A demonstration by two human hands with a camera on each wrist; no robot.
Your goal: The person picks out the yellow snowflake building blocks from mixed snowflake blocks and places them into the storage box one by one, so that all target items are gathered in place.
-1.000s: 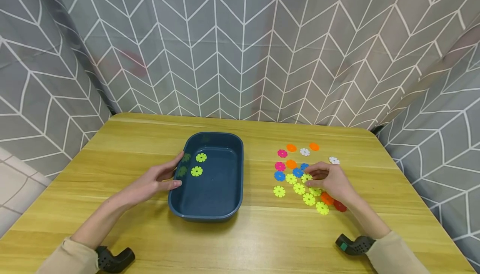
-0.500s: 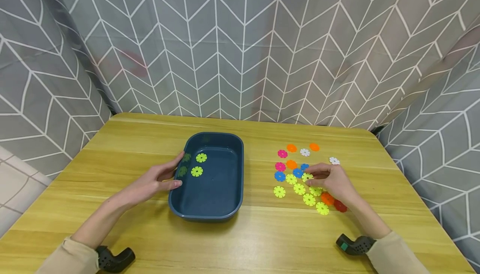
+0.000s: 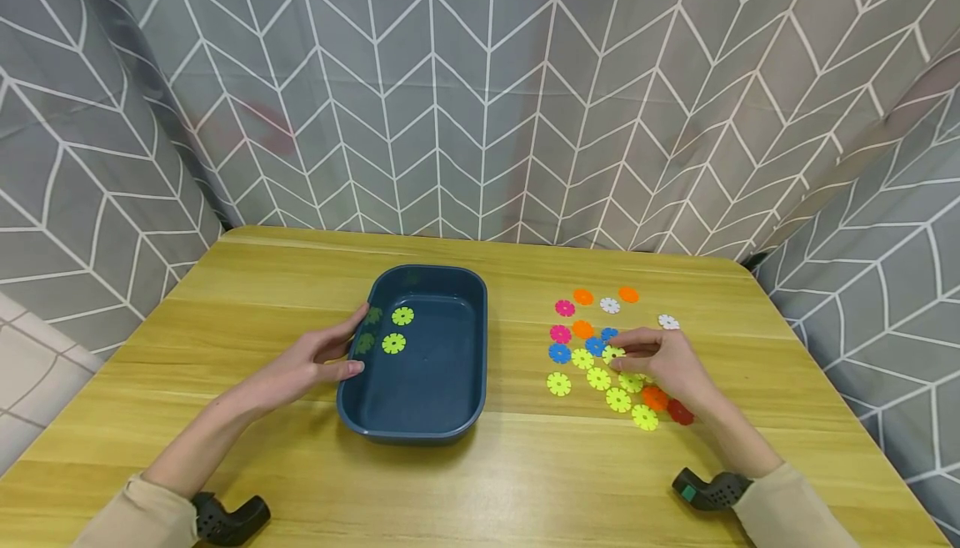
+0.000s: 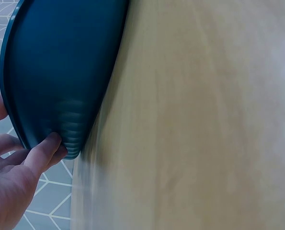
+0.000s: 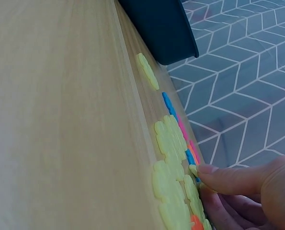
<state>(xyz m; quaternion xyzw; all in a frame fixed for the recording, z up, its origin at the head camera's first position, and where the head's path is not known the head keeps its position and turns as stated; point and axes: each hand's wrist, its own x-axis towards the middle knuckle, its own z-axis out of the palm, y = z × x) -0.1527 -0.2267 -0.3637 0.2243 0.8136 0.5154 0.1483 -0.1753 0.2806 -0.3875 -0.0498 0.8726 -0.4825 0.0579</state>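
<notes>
Over on the right of the worktop (image 3: 555, 490), the right hand (image 3: 671, 367) had thumb and fingertips nearly together, pinching a lime disc (image 3: 612, 355). Around it lay loose lime discs (image 3: 618, 400), plus blue discs (image 3: 559, 354), pink discs (image 3: 560, 334), orange discs (image 3: 582, 329), white discs (image 3: 610, 306) and a red disc (image 3: 681, 412). Well off to the left, the left hand (image 3: 311, 360) gripped a dark blue tub (image 3: 438, 394) by its side, thumb at its edge. Looked like early days to me: just two lime pieces (image 3: 393, 344) sat in the tub, with loads more out on the worktop. Only the head view caught the tub's inside; left wrist cam had fingertips (image 4: 52, 139) on its ridged outer wall, and right wrist cam showed the pinched disc's edge by the thumb.
</notes>
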